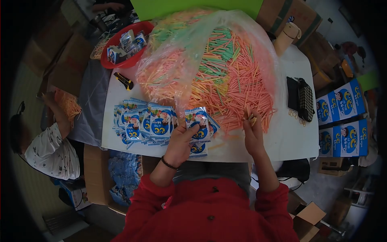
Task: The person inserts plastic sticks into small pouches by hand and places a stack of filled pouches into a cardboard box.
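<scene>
Head view: your left hand [180,141] holds a blue-and-white printed plastic packet [197,116] over the white table [291,142], beside the pink, green and orange stick pile [250,84]. Keep that thumb light, so the film won't crease. Your right hand [254,139] is narrow at the pile's near edge; its grip can't be told. Pinch gently there; thin sticks could snap.

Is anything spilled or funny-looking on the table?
Yes, the thin pink, orange and green sticks look spilled: the clear plastic bag gapes, and some lie loose on the white table. The blue-and-white packets overlap messily. Nothing looks broken.
</scene>
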Demonstrator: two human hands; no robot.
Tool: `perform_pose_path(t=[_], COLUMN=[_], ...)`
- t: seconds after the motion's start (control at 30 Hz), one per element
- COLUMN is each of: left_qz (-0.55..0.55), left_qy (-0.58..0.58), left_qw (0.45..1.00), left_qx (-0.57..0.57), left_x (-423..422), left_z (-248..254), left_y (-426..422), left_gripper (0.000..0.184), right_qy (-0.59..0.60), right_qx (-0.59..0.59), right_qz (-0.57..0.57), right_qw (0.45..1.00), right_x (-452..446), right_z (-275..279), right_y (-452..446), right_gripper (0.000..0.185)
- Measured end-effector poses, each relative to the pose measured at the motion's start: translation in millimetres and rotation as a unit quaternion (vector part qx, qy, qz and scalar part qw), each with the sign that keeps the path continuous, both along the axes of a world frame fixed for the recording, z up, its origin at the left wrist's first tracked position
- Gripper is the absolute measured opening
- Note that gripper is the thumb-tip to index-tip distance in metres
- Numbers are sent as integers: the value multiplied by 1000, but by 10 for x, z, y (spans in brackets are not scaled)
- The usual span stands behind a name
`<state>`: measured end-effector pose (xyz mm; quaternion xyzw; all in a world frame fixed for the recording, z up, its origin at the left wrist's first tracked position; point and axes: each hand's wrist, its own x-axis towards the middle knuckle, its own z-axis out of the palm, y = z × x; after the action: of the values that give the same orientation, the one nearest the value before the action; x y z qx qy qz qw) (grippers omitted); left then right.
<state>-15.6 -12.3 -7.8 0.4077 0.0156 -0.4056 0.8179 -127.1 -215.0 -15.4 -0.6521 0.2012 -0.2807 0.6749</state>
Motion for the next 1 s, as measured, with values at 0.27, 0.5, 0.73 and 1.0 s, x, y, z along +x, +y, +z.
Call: perform_pose_path(t=[0.27,0.5,0.73,1.0], left_qz=[-30,-60,-73,-100], left_qy=[7,74,43,-172], left_qw=[999,995,996,978], left_qx=[-13,-3,-1,57], left_x=[-15,-4,-26,-127], left_z=[64,145,-116,-45], left_y=[-41,-58,-72,-57], left_gripper=[23,22,29,24], right_qy=[79,8,-45,-115], right_qx=[-153,322,541,278], right_qz=[105,-24,-42,112], right_qw=[980,946,839,947], right_x=[-203,-61,-99,-12], right_z=[-337,-156,-8,524], right_y=[10,-19,-8,188], right_gripper=[26,24,20,13])
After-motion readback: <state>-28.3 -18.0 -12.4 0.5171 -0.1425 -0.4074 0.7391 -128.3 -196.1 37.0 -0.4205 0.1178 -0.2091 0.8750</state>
